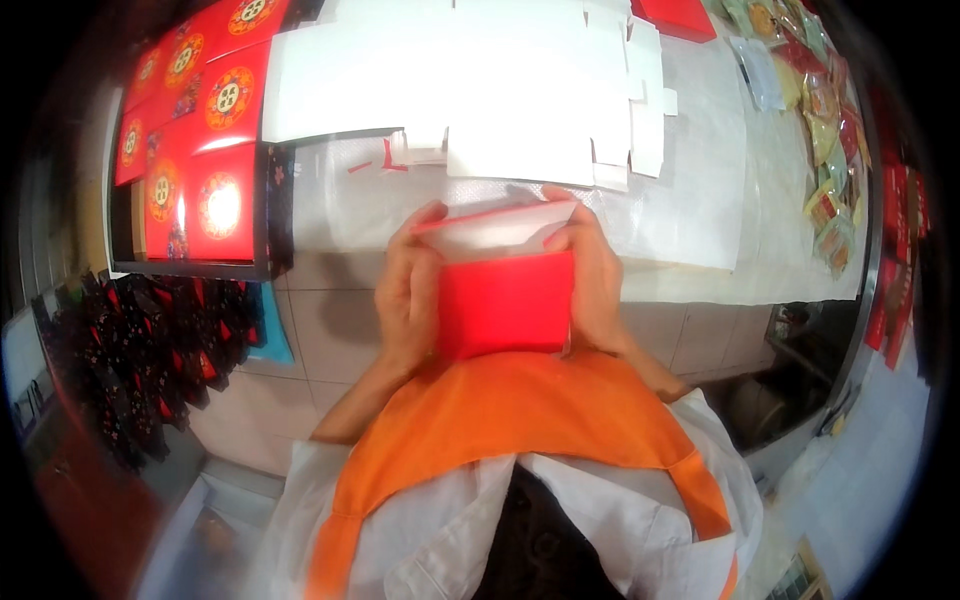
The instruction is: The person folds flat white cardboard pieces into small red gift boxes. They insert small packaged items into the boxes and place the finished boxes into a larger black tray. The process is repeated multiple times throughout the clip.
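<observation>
Between my two hands is a red cardboard box (507,305) with a white inside, its far end open toward the table. My left hand (408,285) wraps round the box's left side, fingers at the upper left corner. On the other side, my right hand (597,275) grips the right edge, with fingertips at the upper right corner and flap. The box is held in front of my orange apron, just short of the table edge. Beyond it lies a stack of flat white carton blanks (460,80).
At the left, a dark tray (262,262) holds several red printed boxes (225,120). Small wrapped packets (828,150) line the table's right side. Red paper scraps (388,158) lie by the blanks. Dark patterned bags (140,350) hang or lie below the tray.
</observation>
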The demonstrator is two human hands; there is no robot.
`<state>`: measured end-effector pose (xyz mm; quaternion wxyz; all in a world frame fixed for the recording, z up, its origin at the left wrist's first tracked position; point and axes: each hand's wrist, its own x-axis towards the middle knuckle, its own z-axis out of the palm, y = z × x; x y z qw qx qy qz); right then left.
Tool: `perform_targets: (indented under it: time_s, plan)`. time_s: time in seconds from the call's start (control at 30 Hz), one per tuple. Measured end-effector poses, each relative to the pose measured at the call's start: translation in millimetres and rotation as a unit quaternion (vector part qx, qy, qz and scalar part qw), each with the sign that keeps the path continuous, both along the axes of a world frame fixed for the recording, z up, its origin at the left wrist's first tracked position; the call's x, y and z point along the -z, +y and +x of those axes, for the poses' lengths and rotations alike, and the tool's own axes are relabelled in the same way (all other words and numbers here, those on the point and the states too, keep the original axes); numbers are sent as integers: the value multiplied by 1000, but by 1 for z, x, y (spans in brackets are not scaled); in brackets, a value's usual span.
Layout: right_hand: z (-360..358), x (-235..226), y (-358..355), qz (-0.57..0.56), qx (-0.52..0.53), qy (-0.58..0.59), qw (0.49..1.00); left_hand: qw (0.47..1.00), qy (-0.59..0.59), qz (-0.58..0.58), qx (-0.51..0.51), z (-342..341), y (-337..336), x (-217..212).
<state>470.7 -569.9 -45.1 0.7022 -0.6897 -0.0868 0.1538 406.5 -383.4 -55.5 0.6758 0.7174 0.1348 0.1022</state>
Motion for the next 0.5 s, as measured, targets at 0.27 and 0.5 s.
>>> perform_targets:
  time_s: [0.27, 0.5]
  plan:
    - [-5, -1, 17, 177, 108, 77, 975, 994, -85, -61, -30, 16, -12, -16]
    - [2, -10, 15, 95, 49, 52, 993, 999, -6, 54, -1, 23, -6, -28]
